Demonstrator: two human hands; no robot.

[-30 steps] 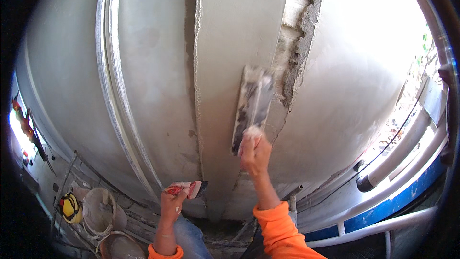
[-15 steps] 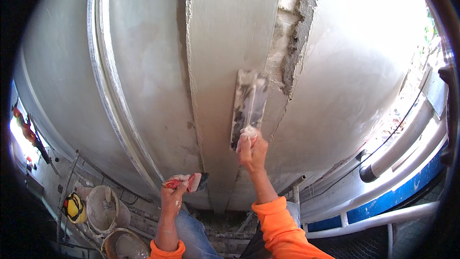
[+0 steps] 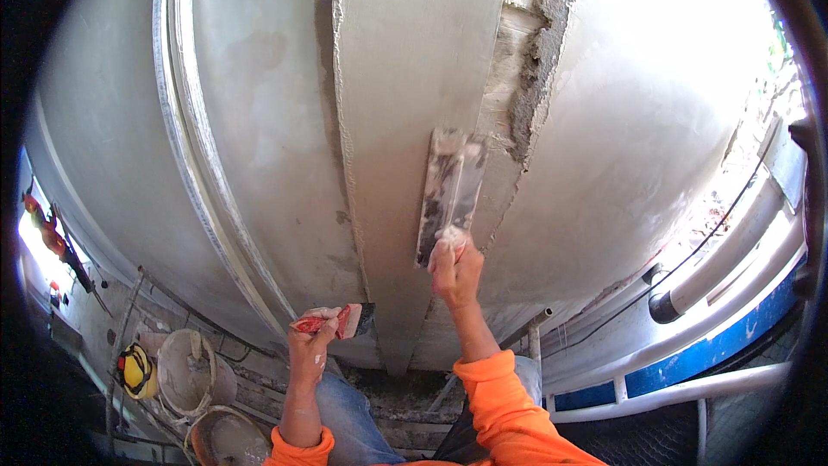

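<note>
the right hand (image 3: 457,269) is gripping the trowel (image 3: 453,181) lengthwise along the plastered strip (image 3: 414,52), seemingly for even contact; the left hand (image 3: 312,336) is clasping the brush (image 3: 350,321) lower left, apparently keeping it clear

Trowel (image 3: 451,194), in the right hand (image 3: 457,272): sits lower along the right edge of the smooth wall strip (image 3: 418,52) than a second ago, blade sharp, formerly blurred. Lower bucket (image 3: 205,434): more now in view.
</note>
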